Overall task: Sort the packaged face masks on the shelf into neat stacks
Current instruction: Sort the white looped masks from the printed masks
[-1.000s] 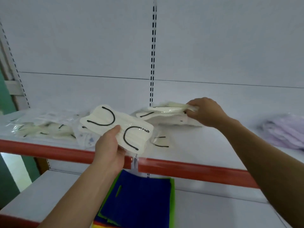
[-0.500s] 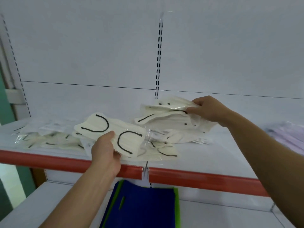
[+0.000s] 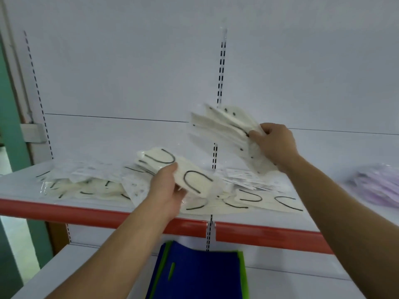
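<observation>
My left hand (image 3: 166,188) grips a small stack of packaged cream face masks with black ear loops (image 3: 190,175), held just above the shelf (image 3: 21,190). My right hand (image 3: 274,143) grips a thicker bundle of the same masks (image 3: 224,128), lifted and tilted up against the white back panel. More packaged masks lie loose on the shelf: a scattered pile at the left (image 3: 82,182) and several flat ones under and between my hands (image 3: 259,197).
A red strip (image 3: 269,235) runs along the shelf's front edge. Purple packaged masks (image 3: 375,186) lie at the far right of the shelf. On the lower shelf sits a stack of blue and green bags (image 3: 200,275). A slotted upright (image 3: 221,67) divides the back panel.
My right hand has lifted its bundle of masks off the shelf and tilted it upward. My left hand with its stack has shifted slightly right. The camera view moved closer.
</observation>
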`<state>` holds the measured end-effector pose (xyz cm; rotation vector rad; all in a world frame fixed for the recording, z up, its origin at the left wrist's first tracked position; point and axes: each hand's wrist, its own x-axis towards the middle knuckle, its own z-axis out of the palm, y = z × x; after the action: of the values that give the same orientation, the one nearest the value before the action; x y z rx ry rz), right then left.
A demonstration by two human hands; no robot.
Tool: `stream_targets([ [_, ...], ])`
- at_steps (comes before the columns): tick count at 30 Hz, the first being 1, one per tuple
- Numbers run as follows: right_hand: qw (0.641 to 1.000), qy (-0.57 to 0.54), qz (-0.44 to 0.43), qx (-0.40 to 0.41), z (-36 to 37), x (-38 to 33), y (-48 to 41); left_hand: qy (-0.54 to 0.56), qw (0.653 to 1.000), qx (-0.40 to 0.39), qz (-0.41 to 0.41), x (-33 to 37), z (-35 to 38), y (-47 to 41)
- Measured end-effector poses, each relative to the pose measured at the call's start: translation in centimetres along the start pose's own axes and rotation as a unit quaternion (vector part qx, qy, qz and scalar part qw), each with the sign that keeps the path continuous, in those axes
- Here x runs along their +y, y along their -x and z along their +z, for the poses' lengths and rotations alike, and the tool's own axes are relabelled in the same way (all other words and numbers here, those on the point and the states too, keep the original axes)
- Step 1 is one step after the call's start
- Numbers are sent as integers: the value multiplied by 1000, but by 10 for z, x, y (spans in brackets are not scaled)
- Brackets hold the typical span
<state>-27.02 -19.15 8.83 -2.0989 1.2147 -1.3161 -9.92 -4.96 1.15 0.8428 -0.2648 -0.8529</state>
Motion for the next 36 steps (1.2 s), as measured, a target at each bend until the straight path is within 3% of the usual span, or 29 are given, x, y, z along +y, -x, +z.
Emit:
stream_targets([
  [3, 991, 99, -83, -19, 30, -19, 32, -37, 996, -79, -25, -2, 30, 9],
  [7, 965, 140, -184, -127, 60, -28, 68, -118, 981, -153, -13, -5, 38, 9],
  [9, 955, 73, -206, -201, 61, -25, 75, -148, 982, -116, -11, -10, 30, 1],
  [12, 938, -21, -189, -289, 52, -17, 72, -110, 993, -27, -31, -15, 15, -13],
  [15, 966, -79, -145, -200, 38, 1, 61, -83, 996, 20, -34, -14, 8, -20],
  [17, 985, 8, -124, -123, 24, 25, 49, -73, 997, 31, -22, -13, 5, -24],
  [18, 980, 97, -110, -135, 16, 39, 43, -67, 997, 32, -20, -12, 4, -25],
  [21, 899, 316, -44, -301, 4, 76, 40, -51, 998, 25, -15, -10, 3, -26],
  [23, 864, 370, -35, -339, 8, 92, 42, -42, 999, 26, -13, -11, 5, -29],
  [28, 879, 395, -122, -236, 11, 112, 46, -45, 998, 35, -4, -16, 11, -36],
  [31, 922, 319, -120, -184, 1, 103, 39, -44, 998, 43, 16, -14, 10, -44],
  [33, 926, 271, -144, -220, 2, 93, 36, -41, 998, 51, 22, -12, 10, -48],
  [36, 885, 249, -147, -366, 21, 84, 44, -37, 998, 51, 15, -16, 10, -50],
])
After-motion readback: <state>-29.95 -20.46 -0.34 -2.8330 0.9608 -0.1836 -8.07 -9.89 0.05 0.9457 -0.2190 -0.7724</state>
